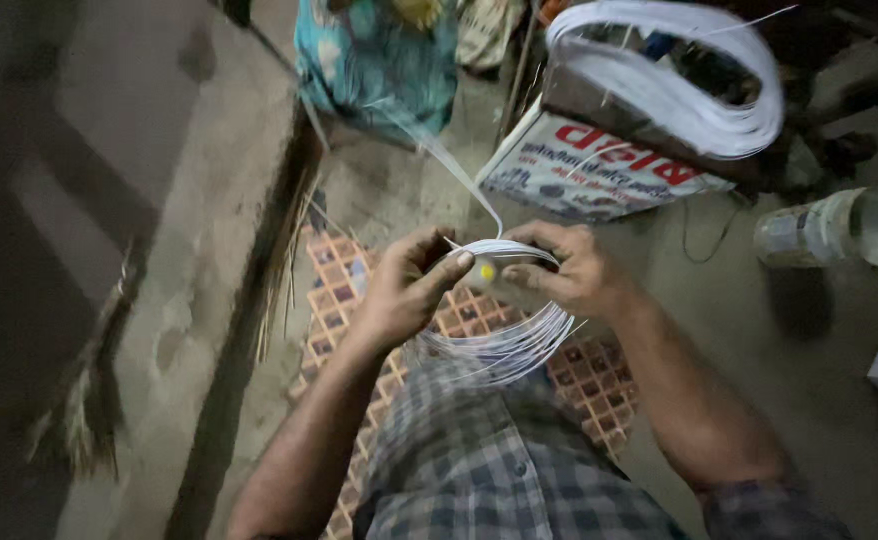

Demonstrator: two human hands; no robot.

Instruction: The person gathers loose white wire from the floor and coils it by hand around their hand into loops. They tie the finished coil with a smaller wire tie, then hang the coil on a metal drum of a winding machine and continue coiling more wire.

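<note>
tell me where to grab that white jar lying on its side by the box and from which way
Probably best to take the white jar around its cylindrical body, coming down from above with fingers across its width. It lies on its side on the floor, open mouth facing right, so the round wall is the exposed part; the wide mouth rim looks harder to pinch.

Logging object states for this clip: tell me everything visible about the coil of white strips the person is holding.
The coil of white strips is a loose ring of many thin, flat, flexible strands, plastic-looking. It hangs roughly upright in front of the checked shirt, above a patterned mat. The left hand and right hand pinch its top edge between the fingers, where a small yellow spot shows. One loose strand runs from the top up and away toward the teal cloth behind.
</note>
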